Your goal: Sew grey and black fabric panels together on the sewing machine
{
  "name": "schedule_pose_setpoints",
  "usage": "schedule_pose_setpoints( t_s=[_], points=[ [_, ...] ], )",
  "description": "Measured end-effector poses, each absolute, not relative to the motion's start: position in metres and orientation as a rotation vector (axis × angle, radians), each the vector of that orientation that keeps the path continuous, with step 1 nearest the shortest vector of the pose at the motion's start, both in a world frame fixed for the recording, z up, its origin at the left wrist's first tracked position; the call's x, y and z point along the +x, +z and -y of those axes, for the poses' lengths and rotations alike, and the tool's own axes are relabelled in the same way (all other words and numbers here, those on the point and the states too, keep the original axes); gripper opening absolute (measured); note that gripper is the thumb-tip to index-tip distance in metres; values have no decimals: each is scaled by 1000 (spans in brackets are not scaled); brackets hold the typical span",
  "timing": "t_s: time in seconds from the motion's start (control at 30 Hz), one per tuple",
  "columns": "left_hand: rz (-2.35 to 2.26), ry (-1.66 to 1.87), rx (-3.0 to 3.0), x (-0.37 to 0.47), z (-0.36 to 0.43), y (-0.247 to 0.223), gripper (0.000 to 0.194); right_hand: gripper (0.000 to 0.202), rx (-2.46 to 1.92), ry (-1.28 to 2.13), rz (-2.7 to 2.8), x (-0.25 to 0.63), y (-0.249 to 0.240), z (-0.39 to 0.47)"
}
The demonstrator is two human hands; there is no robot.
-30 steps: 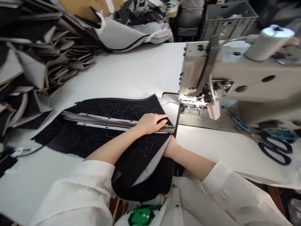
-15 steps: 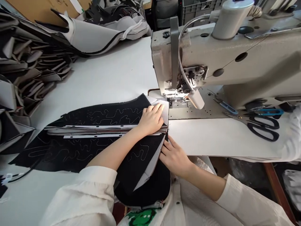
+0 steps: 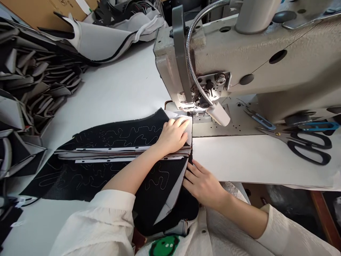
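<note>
A: Nearest first. What are your hands doing?

B: My right hand (image 3: 204, 183) sits closest, at the table edge, fingers spread loosely, fingertips touching the near right edge of the black quilted fabric (image 3: 112, 153). Can't tell if it's pinching anything. My left hand (image 3: 174, 135) lies palm down, fingers together, pressing the fabric's right end flat.

A: Where's the fabric?

B: On the white table (image 3: 119, 89), running left from my left hand, part draped over the near edge toward my lap. White perforated strips (image 3: 112, 154) run along its middle, under my left hand. A grey lining corner (image 3: 186, 122) shows at my fingertips, just beside the presser foot (image 3: 193, 112).

A: Beyond that?

B: Sewing machine (image 3: 253, 60), with a gooseneck lamp (image 3: 217, 112) over the needle plate. Black scissors (image 3: 306, 145) and blue-handled snips (image 3: 317, 126) to the right. Stacked cut pieces (image 3: 29, 78) far left, a grey panel (image 3: 106, 39) at the back.
</note>
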State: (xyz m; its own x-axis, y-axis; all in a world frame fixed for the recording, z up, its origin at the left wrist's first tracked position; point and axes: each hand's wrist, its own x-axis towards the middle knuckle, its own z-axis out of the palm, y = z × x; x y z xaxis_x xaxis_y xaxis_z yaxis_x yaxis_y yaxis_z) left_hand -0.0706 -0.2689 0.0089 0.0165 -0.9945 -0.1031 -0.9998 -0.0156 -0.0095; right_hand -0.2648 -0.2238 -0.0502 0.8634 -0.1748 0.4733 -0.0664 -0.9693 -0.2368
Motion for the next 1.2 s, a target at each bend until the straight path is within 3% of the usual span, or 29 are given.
schedule_pose_setpoints(
  t_s=[0.53,0.93,1.2],
  points=[
    [-2083,87,-2275,-74,281,5,49,19,-2832,-559,-195,-275,-41,244],
    [-2134,-76,-2204,-80,254,7,45,41,-2916,-379,-154,-282,-34,231],
    [-2401,63,-2160,-75,215,9,38,32,-2877,-375,-88,-291,-31,225]
  ],
)
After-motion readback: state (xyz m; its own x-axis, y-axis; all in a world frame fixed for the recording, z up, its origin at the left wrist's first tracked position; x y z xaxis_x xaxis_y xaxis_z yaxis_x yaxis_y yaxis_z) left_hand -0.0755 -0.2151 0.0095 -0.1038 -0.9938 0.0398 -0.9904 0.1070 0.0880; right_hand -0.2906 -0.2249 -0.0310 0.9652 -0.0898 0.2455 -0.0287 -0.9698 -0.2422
